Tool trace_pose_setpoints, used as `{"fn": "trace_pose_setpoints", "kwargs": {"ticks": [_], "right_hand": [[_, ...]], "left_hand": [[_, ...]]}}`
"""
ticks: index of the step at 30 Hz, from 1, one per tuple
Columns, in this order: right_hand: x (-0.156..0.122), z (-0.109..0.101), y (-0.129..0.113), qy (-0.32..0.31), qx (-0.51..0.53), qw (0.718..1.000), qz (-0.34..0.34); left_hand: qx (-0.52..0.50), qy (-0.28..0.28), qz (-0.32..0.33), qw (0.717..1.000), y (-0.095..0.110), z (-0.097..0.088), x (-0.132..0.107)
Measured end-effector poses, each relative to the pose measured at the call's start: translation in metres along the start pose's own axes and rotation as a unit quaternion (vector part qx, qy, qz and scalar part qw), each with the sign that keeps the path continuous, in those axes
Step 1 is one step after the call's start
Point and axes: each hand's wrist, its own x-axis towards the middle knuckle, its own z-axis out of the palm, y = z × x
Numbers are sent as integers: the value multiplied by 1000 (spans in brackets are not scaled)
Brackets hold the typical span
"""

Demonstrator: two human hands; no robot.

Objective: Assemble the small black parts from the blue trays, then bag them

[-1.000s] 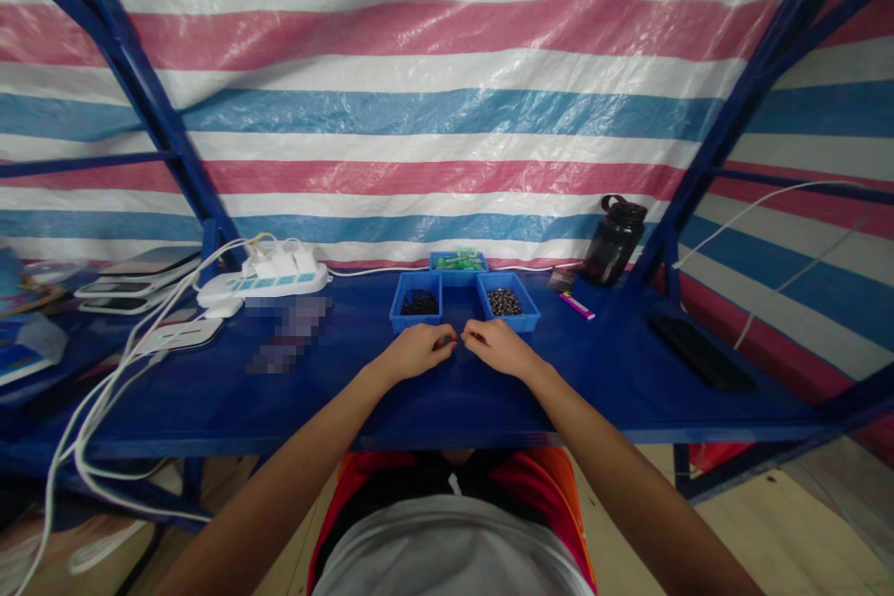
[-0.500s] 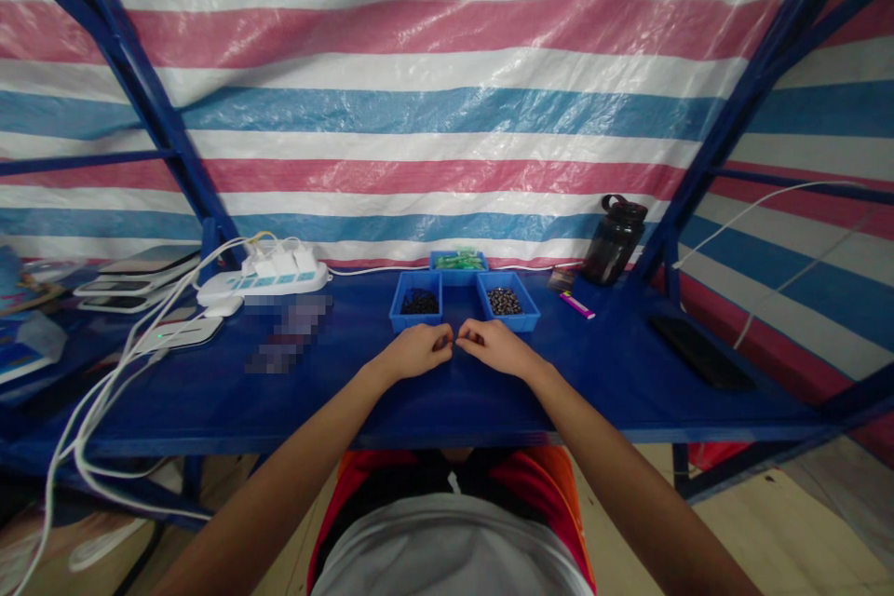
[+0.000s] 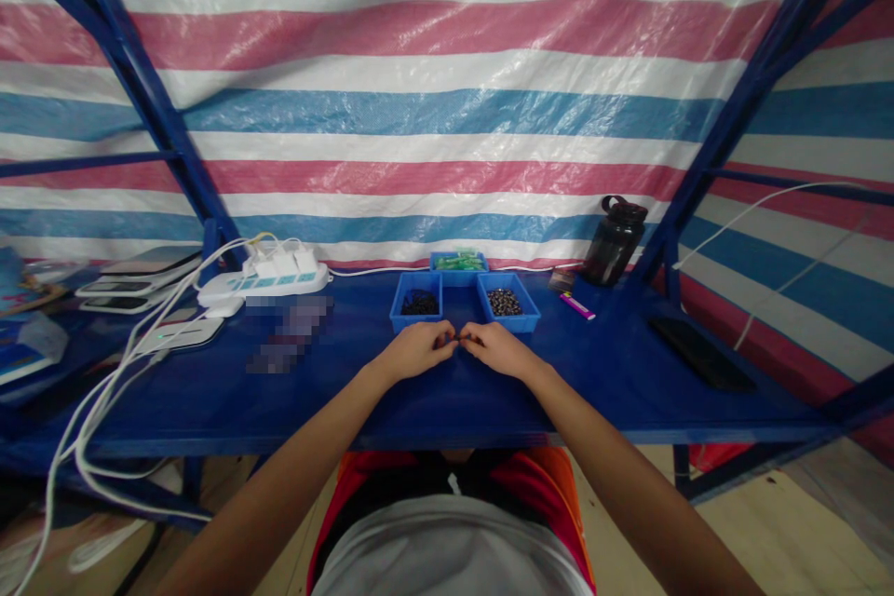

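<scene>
My left hand (image 3: 422,349) and my right hand (image 3: 497,349) meet fingertip to fingertip over the blue table, each closed in a pinch. Something small and dark shows between the fingertips, too tiny to name. Just beyond my left hand stands a blue bin (image 3: 417,320) of small black parts (image 3: 420,302). Past my right hand is another blue bin (image 3: 518,324) holding small shiny metal parts (image 3: 504,302). Behind these two, a third blue bin (image 3: 457,277) contains green items in clear wrapping (image 3: 459,260).
A white power strip (image 3: 265,281) with plugs and white cables lies at the left, near several white devices. On the right are a dark bottle (image 3: 615,240), a purple lighter-like object (image 3: 576,306) and a black flat phone-like object (image 3: 700,353). Blue frame posts rise at both sides.
My fingertips have come slightly closer together, and a small dark thing now shows between them. The bins have stayed in place.
</scene>
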Motion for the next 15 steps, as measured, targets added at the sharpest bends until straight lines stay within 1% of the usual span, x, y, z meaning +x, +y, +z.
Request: {"fn": "trace_pose_setpoints", "kwargs": {"ticks": [5, 11, 15], "right_hand": [[1, 2, 0, -10, 23, 999, -21], [1, 5, 1, -21, 22, 999, -21], [1, 3, 2, -1, 2, 1000, -13]], "left_hand": [[-3, 14, 20, 1000, 2, -1, 0], [-4, 6, 28, 1000, 4, -4, 1], [-6, 3, 20, 1000, 2, -4, 2]]}}
